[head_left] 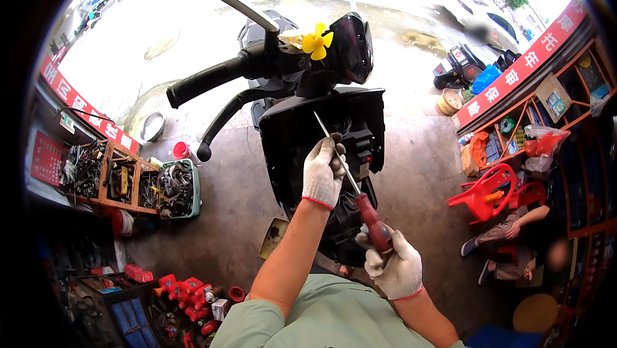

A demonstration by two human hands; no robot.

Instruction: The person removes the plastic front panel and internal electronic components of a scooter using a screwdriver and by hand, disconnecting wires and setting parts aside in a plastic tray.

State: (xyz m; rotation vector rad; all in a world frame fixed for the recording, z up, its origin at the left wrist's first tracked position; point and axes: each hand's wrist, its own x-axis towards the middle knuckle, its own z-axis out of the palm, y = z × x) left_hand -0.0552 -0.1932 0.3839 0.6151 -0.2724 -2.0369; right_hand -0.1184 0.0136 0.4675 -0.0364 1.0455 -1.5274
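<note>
Both my hands wear white knit gloves with red cuffs. In my right hand (396,267) is the dark red handle of a long screwdriver (375,223). My left hand (323,173) has its fingers closed round the metal shaft farther up. The shaft slants up and left, its tip in front of a scooter's opened black front panel (283,136). Inside the panel sit cables and a black part with a red spot. The scooter's handlebar grip (205,82) and brake lever (222,120) extend left above my hands. A yellow pinwheel (317,42) is fixed by the handlebar.
To the left are tool-filled wooden bins (122,181) and a green crate (196,187). Red bottles (189,296) stand at lower left. On the right, a red plastic chair (485,190) stands near a seated person (514,229) and shelving. A tan tray (274,237) lies beside the scooter.
</note>
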